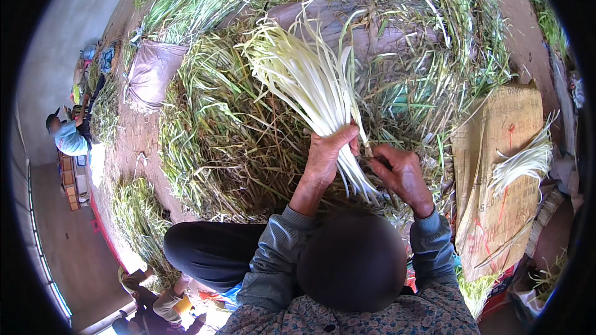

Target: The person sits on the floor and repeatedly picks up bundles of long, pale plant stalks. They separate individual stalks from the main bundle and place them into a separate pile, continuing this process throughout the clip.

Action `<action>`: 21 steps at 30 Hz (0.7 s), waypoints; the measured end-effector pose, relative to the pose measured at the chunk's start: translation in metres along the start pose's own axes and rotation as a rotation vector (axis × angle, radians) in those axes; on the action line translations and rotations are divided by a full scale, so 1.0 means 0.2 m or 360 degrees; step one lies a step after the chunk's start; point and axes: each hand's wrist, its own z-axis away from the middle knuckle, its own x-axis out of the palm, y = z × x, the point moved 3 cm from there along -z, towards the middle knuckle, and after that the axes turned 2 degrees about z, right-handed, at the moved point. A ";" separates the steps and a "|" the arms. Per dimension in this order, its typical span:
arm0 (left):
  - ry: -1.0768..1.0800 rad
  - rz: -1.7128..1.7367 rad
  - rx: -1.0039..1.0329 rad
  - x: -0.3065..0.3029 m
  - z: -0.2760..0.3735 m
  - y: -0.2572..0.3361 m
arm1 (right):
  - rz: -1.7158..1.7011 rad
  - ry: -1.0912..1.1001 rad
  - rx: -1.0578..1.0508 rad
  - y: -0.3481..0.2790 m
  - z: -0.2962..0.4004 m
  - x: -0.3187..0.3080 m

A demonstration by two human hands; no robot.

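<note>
My left hand [329, 148] grips a thick bundle of pale blanched chives [312, 86] below its middle. The yellowish leaf tips fan out away from me, and the white stem ends stick out below the fist. Close beside it, my right hand [404, 176] pinches the lower end of a single chive stalk [359, 118], which is brownish at its base. That stalk stands slightly apart from the bundle. My right fingertips are partly hidden. Under both hands spreads a heap of green and dry chive leaves [223, 121].
On my right, a small bunch of white chives [524, 163] lies on a flattened cardboard sheet [479, 186]. A tied sack [153, 72] rests among the greens at the left. Another person [72, 135] sits far left; part of another person [156, 307] shows at lower left.
</note>
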 end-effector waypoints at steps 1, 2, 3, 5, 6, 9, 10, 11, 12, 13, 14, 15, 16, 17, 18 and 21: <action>0.0010 -0.0001 0.0003 -0.01 0.00 0.00 | 0.0044 -0.0022 -0.0025 0.00 0.00 0.00; 0.0017 -0.0007 -0.0002 -0.01 0.00 -0.01 | 0.0096 -0.0094 -0.0001 0.00 -0.01 0.00; -0.0003 -0.0029 -0.0020 -0.01 -0.01 -0.01 | -0.0094 -0.0033 0.0021 0.01 -0.02 0.00; 0.0021 -0.0053 0.0053 -0.02 -0.01 -0.01 | -0.0494 0.0133 0.0031 0.01 -0.06 -0.01; 0.0039 -0.0084 0.0085 -0.02 -0.01 -0.02 | -0.0786 0.0232 0.0171 0.03 -0.08 -0.01; -0.0002 -0.0064 -0.0006 -0.02 -0.02 -0.04 | -0.0664 0.0449 -0.0058 0.04 -0.20 0.03; -0.0030 -0.0045 0.0065 -0.02 -0.01 -0.03 | -0.0834 0.0414 -0.0010 0.04 -0.23 0.06; -0.0019 -0.0046 0.0051 -0.02 -0.02 -0.04 | -0.0983 0.0391 0.0063 0.05 -0.24 0.09; -0.0007 -0.0044 0.0036 -0.03 -0.01 -0.04 | -0.1124 0.0355 0.0154 0.06 -0.24 0.12; 0.0003 -0.0038 0.0019 -0.03 -0.02 -0.04 | -0.1274 0.0420 0.0220 0.07 -0.23 0.13; 0.0036 -0.0042 0.0018 -0.04 -0.02 -0.05 | -0.1417 0.0478 0.0303 0.08 -0.21 0.14; 0.0086 0.0016 -0.0038 -0.05 -0.02 -0.05 | -0.1561 0.0533 0.0404 0.09 -0.18 0.15; 0.0127 0.0066 -0.0106 -0.07 -0.02 -0.06 | -0.1859 0.0583 0.0382 0.09 -0.15 0.15; 0.0192 0.0100 -0.0185 -0.08 -0.02 -0.07 | -0.2147 0.0572 0.0340 0.09 -0.13 0.14; 0.0205 0.0147 -0.0154 -0.08 -0.03 -0.07 | -0.2219 0.0610 0.0359 0.09 -0.10 0.13; 0.0161 0.0170 -0.0151 -0.08 -0.04 -0.08 | -0.1974 0.0710 0.0468 0.10 -0.09 0.10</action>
